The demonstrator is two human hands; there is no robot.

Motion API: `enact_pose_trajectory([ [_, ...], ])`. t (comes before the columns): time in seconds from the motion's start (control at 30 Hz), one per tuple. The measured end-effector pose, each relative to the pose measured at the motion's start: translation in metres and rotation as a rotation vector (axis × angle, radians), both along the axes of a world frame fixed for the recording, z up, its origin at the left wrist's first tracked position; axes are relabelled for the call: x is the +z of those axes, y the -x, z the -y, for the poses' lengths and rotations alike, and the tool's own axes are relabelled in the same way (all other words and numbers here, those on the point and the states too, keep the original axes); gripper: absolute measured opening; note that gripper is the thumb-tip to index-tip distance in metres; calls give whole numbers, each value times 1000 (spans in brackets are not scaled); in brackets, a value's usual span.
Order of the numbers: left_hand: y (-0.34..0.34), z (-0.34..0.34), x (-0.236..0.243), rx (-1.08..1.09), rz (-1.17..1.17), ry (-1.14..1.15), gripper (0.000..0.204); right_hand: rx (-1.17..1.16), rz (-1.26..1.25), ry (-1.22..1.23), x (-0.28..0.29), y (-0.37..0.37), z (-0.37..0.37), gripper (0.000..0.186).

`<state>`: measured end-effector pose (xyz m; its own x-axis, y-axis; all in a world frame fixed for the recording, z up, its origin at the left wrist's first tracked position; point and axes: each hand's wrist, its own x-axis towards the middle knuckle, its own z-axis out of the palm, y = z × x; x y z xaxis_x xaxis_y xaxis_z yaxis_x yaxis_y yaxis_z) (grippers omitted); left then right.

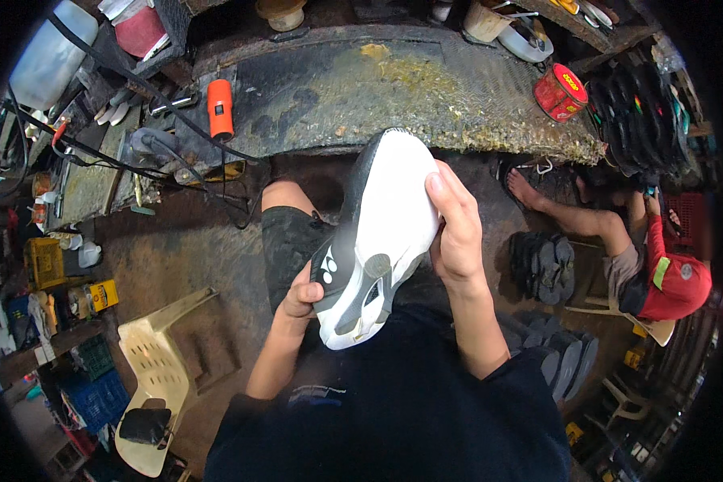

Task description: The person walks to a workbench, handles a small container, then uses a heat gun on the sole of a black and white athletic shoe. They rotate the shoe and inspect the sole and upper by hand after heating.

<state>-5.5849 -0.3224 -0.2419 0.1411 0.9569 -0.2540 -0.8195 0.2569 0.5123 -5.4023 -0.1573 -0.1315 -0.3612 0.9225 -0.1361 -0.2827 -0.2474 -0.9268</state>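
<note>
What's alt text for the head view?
White-and-black shoe, sole toward camera, in the grip of a person's left hand and right hand. Beyond it, a worn workbench with an orange object and red can; at right, another person sits.

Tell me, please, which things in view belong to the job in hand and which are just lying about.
Job in hand:
Black-and-white shoe
Left hand and right hand, both holding it

Apparently just lying about:
Red cylindrical tin
Orange cylindrical object
Cream plastic chair
</note>
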Motion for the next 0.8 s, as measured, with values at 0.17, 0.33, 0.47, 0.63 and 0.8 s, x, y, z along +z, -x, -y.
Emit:
enact_pose_trajectory([
  [0.17, 11, -6, 13, -62, -162, -30, 108, -18, -86, 30, -7, -5, -1, 39],
  [0.33, 14, -7, 15, -50, -262, -74, 92, -52, -72, 69, -16, -5, -1, 41],
  [0.47, 15, -8, 21, -34, -305, -50, 92, -87, 95, -58, -16, -1, 0, 54],
  [0.63, 12, -13, 27, 62, -467, -60, 99, -16, 113, -359, -9, 2, 8, 89],
  [0.8, 14, -18, 26, 76, -465, -137, 107, 43, 330, -661, -7, 3, 15, 105],
])
